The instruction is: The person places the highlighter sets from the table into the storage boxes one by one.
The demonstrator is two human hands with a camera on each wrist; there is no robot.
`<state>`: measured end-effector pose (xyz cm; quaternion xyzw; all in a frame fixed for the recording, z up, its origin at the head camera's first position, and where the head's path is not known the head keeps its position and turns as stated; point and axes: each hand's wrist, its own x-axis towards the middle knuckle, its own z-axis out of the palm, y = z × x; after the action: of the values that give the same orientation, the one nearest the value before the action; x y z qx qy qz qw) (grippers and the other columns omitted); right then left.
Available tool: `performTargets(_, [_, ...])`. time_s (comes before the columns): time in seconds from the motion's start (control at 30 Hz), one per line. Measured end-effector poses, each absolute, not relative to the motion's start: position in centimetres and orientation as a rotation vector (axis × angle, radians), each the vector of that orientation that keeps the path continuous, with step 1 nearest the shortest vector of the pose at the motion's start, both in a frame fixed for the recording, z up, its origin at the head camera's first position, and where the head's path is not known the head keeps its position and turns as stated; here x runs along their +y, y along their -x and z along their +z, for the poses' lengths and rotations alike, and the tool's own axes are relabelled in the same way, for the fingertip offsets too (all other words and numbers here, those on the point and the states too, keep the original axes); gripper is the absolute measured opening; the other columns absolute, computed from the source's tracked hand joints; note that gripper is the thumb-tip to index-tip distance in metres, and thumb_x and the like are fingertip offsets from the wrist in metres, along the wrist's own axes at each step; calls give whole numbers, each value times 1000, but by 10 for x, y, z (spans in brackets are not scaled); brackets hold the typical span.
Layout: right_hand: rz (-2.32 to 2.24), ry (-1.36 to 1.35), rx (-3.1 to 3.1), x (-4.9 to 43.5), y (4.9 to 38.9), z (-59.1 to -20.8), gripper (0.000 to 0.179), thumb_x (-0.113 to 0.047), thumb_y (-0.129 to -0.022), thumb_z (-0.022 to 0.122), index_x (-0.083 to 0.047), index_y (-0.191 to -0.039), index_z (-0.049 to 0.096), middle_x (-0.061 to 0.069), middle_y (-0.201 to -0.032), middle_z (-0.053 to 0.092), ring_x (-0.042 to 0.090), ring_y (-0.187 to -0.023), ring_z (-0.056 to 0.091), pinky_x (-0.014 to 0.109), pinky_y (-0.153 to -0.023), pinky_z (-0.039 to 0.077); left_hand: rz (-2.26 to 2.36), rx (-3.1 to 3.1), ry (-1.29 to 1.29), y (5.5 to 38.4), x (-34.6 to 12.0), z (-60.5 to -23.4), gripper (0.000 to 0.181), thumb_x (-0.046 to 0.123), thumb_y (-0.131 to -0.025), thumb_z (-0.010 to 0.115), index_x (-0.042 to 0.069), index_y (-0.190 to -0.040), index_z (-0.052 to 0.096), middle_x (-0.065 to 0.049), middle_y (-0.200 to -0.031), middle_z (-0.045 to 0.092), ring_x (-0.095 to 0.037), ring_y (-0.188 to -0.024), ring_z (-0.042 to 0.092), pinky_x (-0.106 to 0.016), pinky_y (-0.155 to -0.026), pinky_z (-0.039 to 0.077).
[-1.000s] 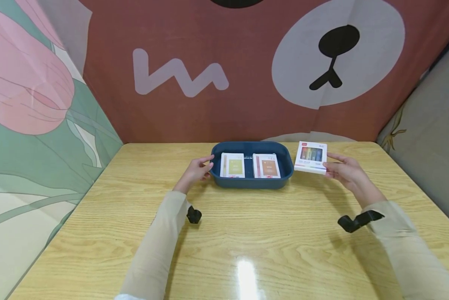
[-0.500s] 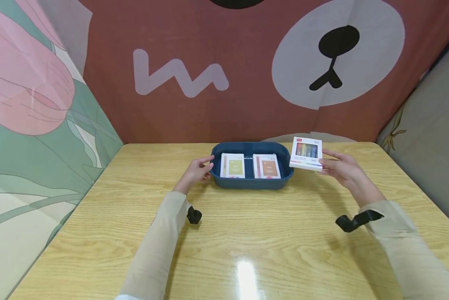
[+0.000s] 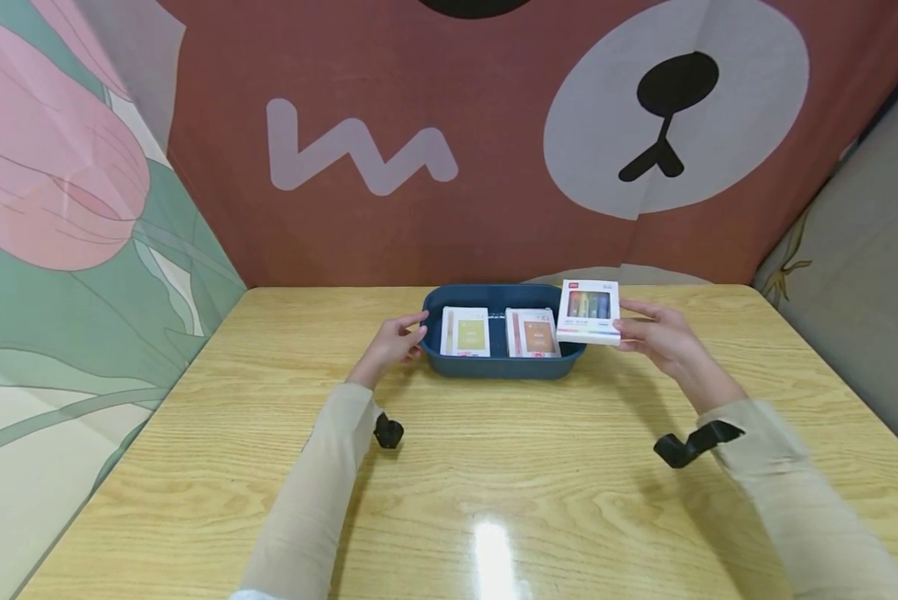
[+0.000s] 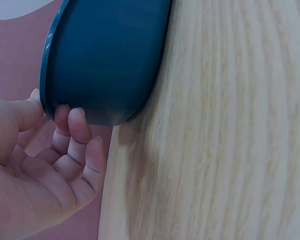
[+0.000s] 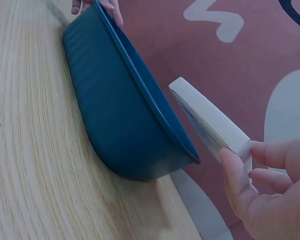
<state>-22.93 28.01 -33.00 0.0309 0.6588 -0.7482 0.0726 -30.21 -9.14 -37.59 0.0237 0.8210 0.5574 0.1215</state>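
A dark blue plastic bin (image 3: 503, 367) stands near the table's back edge. My left hand (image 3: 391, 346) pinches its left end, thumb at the rim and fingers curled against the outer wall (image 4: 105, 60) in the left wrist view. My right hand (image 3: 665, 340) holds a white box of coloured sticks (image 3: 588, 327) by its right side, thumb on the front. This box is raised and tilted, overlapping the bin's right end in the head view. Inside the bin lie a white box with a yellow-green panel (image 3: 471, 335) and a white box with an orange panel (image 3: 537, 337), side by side.
The wooden table (image 3: 449, 467) runs back to a brown cloth (image 3: 419, 233) with a cartoon face. A flower-patterned cloth (image 3: 67, 208) hangs at the left, and a grey one (image 3: 861, 250) at the right. Black wrist mounts (image 3: 689, 446) sit on both sleeves.
My right hand has carried the white box of coloured sticks leftward, from beside the bin to over its right end. My left hand and the bin have stayed put.
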Motion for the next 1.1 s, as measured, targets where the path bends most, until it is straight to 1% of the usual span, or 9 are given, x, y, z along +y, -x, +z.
performTargets(0.23, [-2250,-30,1976,268,234,-331,64,6,-87,50,13,-137,10,-1,-78,61,11,-67,60,24,-60,50,1635,2393,-80,301,-92,-377,39,17,-93,50,18,-132,48,-11,-77,49,-21,-62,54,-32,-57,44])
performTargets(0.57, [-2140,18,2104,248,235,-330,57,8,-87,49,16,-134,17,0,-79,59,9,-68,60,24,-61,51,1630,2384,-68,301,-92,-376,39,18,-93,49,19,-131,48,-11,-77,49,-22,-63,54,-32,-58,44])
performTargets(0.73, [-2007,-14,2258,238,238,-333,54,7,-86,50,16,-133,24,6,-84,55,8,-67,58,26,-61,51,1620,2396,-69,303,-92,-377,39,20,-93,49,20,-131,48,-9,-78,50,-24,-66,55,-34,-60,45])
performTargets(0.77, [-1984,-18,2284,237,239,-335,53,7,-86,51,16,-132,26,7,-84,55,8,-67,57,26,-61,51,1615,2402,-71,303,-92,-377,38,20,-93,49,20,-131,48,-9,-78,50,-25,-66,55,-34,-60,45])
performTargets(0.8, [-1960,-20,2307,236,240,-336,53,7,-86,51,16,-132,27,13,-88,55,7,-66,57,26,-60,51,1610,2407,-72,304,-92,-377,38,20,-93,49,20,-131,48,-9,-78,51,-25,-67,55,-34,-60,45])
performTargets(0.97, [-1870,-21,2402,230,244,-341,51,7,-85,53,16,-130,31,18,-91,56,7,-63,56,25,-57,51,1610,2418,-93,303,-93,-377,39,20,-93,49,19,-132,48,-9,-77,51,-26,-67,55,-34,-60,45])
performTargets(1.0, [-1845,-28,2425,229,245,-340,51,6,-85,54,15,-130,32,20,-95,55,7,-62,57,26,-58,51,1615,2415,-94,303,-93,-377,39,20,-93,49,19,-132,47,-9,-78,51,-26,-67,55,-34,-60,44])
performTargets(1.03, [-1820,-32,2452,227,244,-339,50,6,-85,55,15,-129,34,19,-93,55,7,-61,57,28,-59,51,1619,2414,-97,302,-93,-377,39,20,-93,49,19,-132,47,-9,-78,52,-26,-66,55,-34,-59,45])
performTargets(1.1, [-1760,-38,2513,225,244,-338,49,4,-84,56,15,-128,36,26,-99,53,7,-60,57,32,-61,52,1620,2412,-101,303,-93,-378,39,20,-93,49,19,-132,47,-10,-79,52,-26,-66,55,-33,-59,44])
